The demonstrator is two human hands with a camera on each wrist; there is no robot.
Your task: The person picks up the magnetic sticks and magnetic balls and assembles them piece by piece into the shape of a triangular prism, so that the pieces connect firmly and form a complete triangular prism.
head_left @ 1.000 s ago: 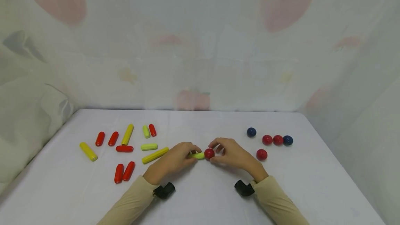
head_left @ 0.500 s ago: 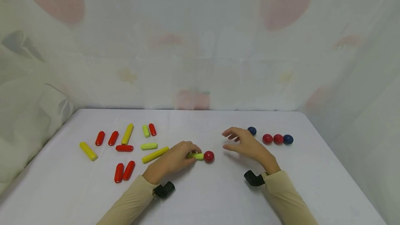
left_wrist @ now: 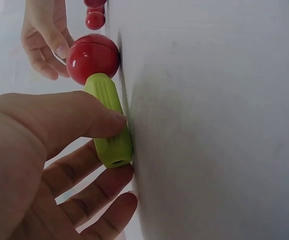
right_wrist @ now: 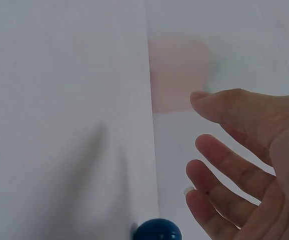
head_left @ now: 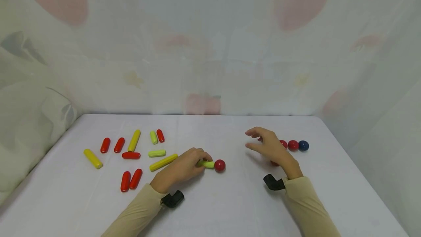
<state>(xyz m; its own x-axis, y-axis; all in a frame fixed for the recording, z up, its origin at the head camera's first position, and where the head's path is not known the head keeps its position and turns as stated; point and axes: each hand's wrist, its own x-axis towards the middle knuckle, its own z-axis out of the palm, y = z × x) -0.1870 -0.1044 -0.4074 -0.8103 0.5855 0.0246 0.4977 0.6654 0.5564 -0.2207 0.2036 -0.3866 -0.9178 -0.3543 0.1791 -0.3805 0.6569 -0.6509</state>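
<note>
Short lime-green ribbed plastic peg (head_left: 206, 164) capped by a glossy red ball (head_left: 219, 165) lies mid-table, toward the near edge of the white table (head_left: 210, 207); left hand (head_left: 181, 169) pinches the peg between thumb and fingers. Likely light, rigid, ball slick and apt to roll; ribbed shaft is the better hold. Right hand (head_left: 269, 147) hovers with relaxed fingers, holding nothing, over a small dark-blue ball (right_wrist: 157, 231) toward the right edge.
</note>
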